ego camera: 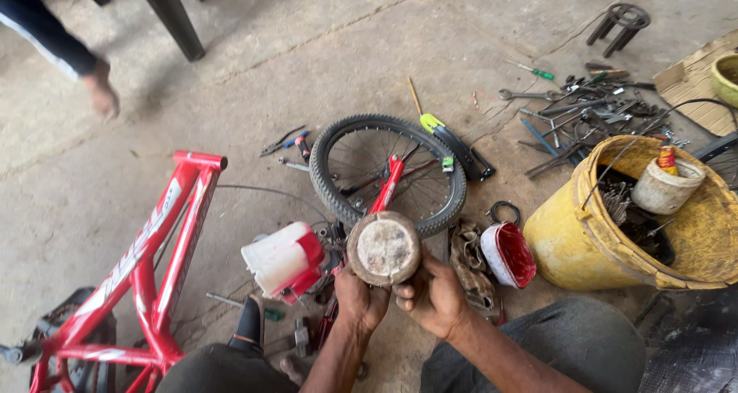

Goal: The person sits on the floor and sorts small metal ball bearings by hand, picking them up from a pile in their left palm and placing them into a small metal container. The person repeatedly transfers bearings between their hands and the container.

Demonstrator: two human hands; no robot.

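Round block [383, 248] sits centre, held up between left hand [359, 299] and right hand [433, 297], in front of the small wheel [388, 171] lying flat on the floor [307, 54]. Bicycle frame [150, 262] stands to the left. Plastic bottle [283, 258] lies just left of the block. Open tin [507, 253] and a rag [469, 266] lie to the right, the tin beside the big bucket [569, 239]. Small tub [666, 185] rests in the bucket. Scattered tools [576, 112] lie behind the bucket. Another person's hand [101, 91] hangs far left.

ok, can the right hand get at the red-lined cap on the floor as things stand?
Probably not at once: the right hand and left hand both grip the round tin. The path to the cap looks open.
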